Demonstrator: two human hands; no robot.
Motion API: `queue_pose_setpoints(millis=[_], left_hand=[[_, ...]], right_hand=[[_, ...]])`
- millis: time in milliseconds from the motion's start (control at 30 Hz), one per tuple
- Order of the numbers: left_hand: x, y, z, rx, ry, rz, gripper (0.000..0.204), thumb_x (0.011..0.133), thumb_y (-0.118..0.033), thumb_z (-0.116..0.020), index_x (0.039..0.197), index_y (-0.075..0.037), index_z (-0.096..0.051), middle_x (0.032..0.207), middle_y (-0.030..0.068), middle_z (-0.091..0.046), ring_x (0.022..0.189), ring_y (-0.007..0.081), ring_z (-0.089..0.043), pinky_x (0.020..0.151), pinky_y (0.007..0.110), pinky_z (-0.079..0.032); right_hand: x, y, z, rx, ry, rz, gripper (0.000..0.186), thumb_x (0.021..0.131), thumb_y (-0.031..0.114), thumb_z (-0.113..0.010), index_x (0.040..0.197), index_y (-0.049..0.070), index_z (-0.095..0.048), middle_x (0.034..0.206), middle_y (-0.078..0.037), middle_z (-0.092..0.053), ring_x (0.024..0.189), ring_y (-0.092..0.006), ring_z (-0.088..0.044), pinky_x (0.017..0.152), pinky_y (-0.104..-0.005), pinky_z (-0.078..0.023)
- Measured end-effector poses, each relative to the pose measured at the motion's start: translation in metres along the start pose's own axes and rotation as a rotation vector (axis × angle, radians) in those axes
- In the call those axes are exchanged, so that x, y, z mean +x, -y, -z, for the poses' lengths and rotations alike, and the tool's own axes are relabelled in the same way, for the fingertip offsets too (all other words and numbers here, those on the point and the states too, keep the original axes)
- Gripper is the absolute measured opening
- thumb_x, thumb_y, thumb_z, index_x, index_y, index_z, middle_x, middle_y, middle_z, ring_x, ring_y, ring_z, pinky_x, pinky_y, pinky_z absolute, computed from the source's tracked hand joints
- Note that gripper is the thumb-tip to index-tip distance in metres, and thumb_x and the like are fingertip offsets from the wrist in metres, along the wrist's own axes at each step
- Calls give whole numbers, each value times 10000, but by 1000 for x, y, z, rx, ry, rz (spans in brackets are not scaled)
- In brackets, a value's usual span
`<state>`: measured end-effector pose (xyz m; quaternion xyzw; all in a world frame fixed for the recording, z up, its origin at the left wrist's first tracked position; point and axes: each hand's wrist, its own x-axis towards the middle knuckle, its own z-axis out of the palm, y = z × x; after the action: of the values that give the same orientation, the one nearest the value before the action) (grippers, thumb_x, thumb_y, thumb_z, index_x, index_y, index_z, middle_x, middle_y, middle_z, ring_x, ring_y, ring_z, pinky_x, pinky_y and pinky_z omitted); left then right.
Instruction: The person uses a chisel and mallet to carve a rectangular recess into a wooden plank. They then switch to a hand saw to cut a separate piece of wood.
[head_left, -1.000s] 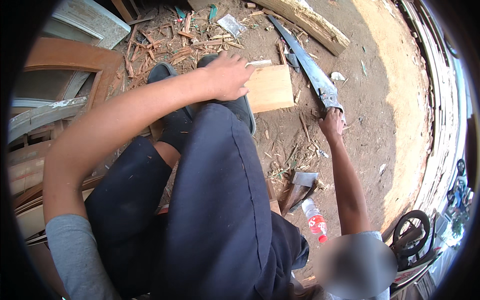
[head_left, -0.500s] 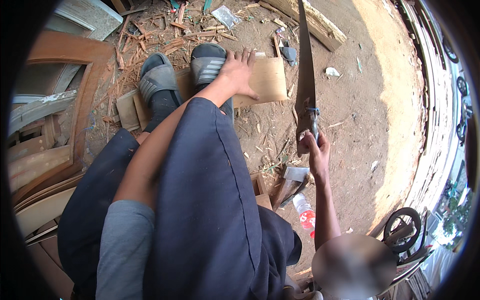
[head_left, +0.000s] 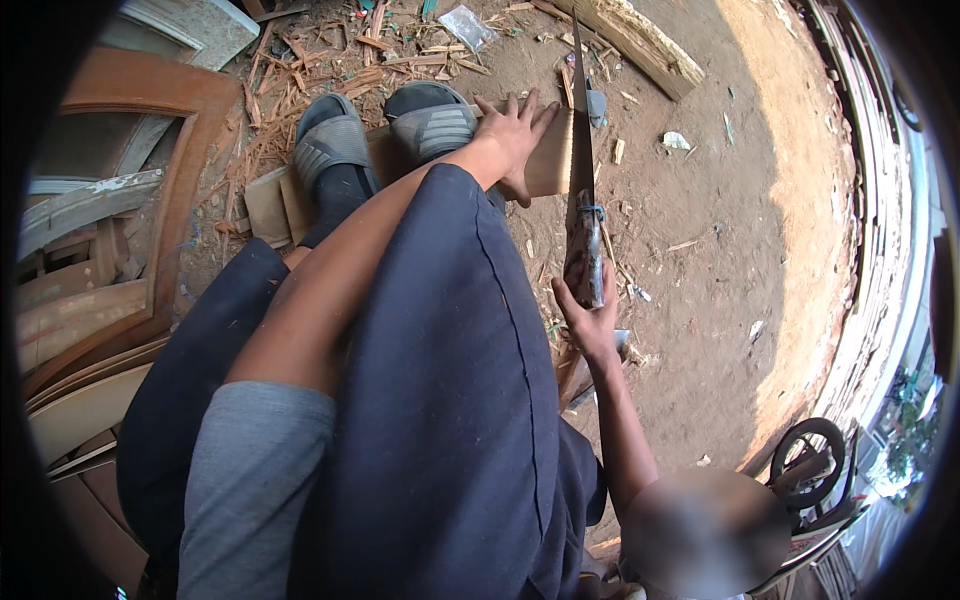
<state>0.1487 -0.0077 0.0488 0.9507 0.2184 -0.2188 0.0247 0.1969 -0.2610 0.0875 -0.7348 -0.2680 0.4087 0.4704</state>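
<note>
A pale wooden board (head_left: 549, 165) lies across the ground under my sandalled feet. My left hand (head_left: 513, 142) is open on its right part, fingers spread and pressing down. My right hand (head_left: 590, 318) is closed around the handle of a handsaw (head_left: 583, 150). The saw's long dark blade points away from me, beside the board's right end and overlapping it in view. Whether the teeth touch the wood, I cannot tell. Both feet, in grey sandals (head_left: 432, 125), rest on the board to the left of my left hand.
A brown wooden frame (head_left: 212, 100) leans at the left. Wood scraps (head_left: 370, 78) litter the ground ahead, with a thick timber (head_left: 640, 45) farther right. Beside my right forearm, a metal-headed tool (head_left: 622, 343) is partly hidden. A wheel (head_left: 810, 460) stands at lower right.
My right hand has brought the saw leftward, from apart from the board to its right end. My left hand stays on the board. The bottle near my right forearm is now hidden.
</note>
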Motion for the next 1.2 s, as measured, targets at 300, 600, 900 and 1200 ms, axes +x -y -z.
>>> queue_pose_setpoints(millis=[300, 600, 900, 1200], left_hand=[[11, 4, -5, -70, 7, -47, 1442, 379, -614, -801, 1431, -37, -1, 1395, 277, -229, 1256, 425, -311, 867, 648, -376], [6, 4, -8, 85, -38, -26, 1466, 366, -752, -710, 1423, 19, -49, 1430, 309, -149, 1252, 428, -325, 878, 668, -349], [-7, 0, -2, 210, -27, -28, 1285, 489, -815, -591, 1367, 67, -269, 1444, 287, -143, 1281, 417, -277, 906, 632, -345], [-11, 0, -9, 130, -38, -160, 1111, 604, -722, -607, 1342, 61, -329, 1438, 250, -225, 1352, 433, -115, 1000, 637, -227]], right_hand=[[7, -10, -4, 92, -237, 24, 234, 895, 222, -585, 783, 37, -495, 637, 15, -483, 560, -53, -419, 488, -234, -348], [3, -31, 3, -50, -216, 63, 232, 883, 193, -595, 729, 39, -513, 592, 12, -458, 544, -64, -399, 475, -250, -318], [5, -36, 4, -170, -189, 131, 274, 849, 162, -622, 668, 42, -455, 545, -5, -427, 516, -66, -377, 455, -270, -306], [7, -36, 10, -178, -172, 141, 271, 862, 195, -613, 683, 51, -469, 538, -1, -423, 492, -72, -365, 442, -266, -294]])
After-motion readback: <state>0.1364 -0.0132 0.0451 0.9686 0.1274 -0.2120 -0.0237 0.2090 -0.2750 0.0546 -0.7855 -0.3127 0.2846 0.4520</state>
